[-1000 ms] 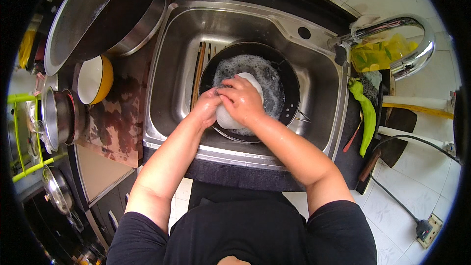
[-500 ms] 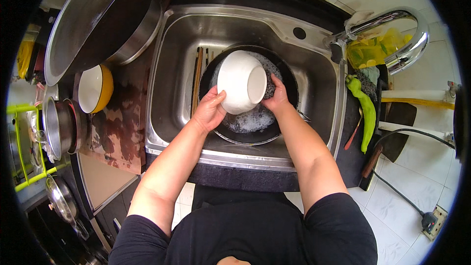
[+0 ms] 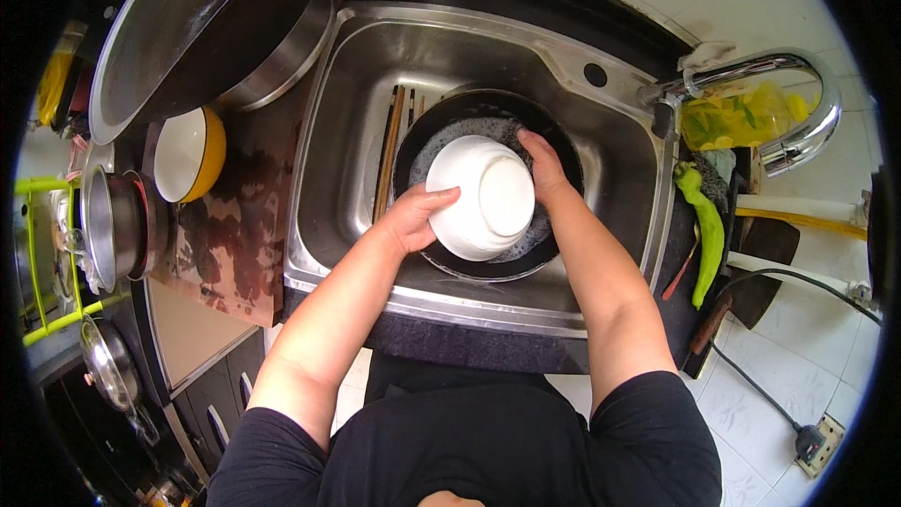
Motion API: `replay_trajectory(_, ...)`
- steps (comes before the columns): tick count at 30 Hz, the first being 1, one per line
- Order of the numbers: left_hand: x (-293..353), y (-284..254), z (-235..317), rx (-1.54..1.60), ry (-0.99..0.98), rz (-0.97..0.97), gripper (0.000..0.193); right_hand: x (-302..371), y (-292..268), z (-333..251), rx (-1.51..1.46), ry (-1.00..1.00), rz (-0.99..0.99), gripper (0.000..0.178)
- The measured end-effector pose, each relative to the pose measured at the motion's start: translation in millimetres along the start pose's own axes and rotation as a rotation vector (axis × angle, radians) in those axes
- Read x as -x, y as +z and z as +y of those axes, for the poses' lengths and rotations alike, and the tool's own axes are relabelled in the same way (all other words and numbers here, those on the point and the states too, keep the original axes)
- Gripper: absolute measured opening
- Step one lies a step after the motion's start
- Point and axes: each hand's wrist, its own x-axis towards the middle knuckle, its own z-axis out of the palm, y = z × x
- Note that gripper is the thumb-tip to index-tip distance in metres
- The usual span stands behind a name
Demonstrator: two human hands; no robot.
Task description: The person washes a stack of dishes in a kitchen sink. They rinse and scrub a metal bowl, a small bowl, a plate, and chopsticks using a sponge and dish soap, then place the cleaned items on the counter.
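A white bowl [image 3: 469,216] is tilted over a dark pan [image 3: 574,155] in the sink, its foot ring facing up and to the right. My left hand [image 3: 413,218] grips the bowl's left side, thumb on the outside wall. At the bowl's upper right is my right hand [image 3: 548,165], its thumb showing and its other fingers mostly hidden behind the bowl. The dark scouring pad seen in this hand half a second ago is out of sight now. Soapy water [image 3: 460,131] with white foam lies in the pan.
Chopsticks [image 3: 390,155] lie in the steel sink [image 3: 324,225] left of the pan. A chrome faucet [image 3: 826,113] arches over the right side, near a green pepper [image 3: 706,235]. At left are a yellow bowl [image 3: 208,158] and a large wok [image 3: 141,56].
The bowl has turned and come down slightly toward me and to the right, its base showing more. My right hand's scouring pad has gone out of sight.
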Motion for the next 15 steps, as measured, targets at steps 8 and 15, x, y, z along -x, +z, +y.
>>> replay_trajectory(8,0,-3,7,0.023,-0.089,-0.009,0.044,2,12,-6,0.291,-0.12,-0.072,0.048)
replay_trajectory(15,-5,-1,-3,-0.162,-0.109,0.059,0.044,2,18,0,0.553,-0.285,-0.109,0.038)
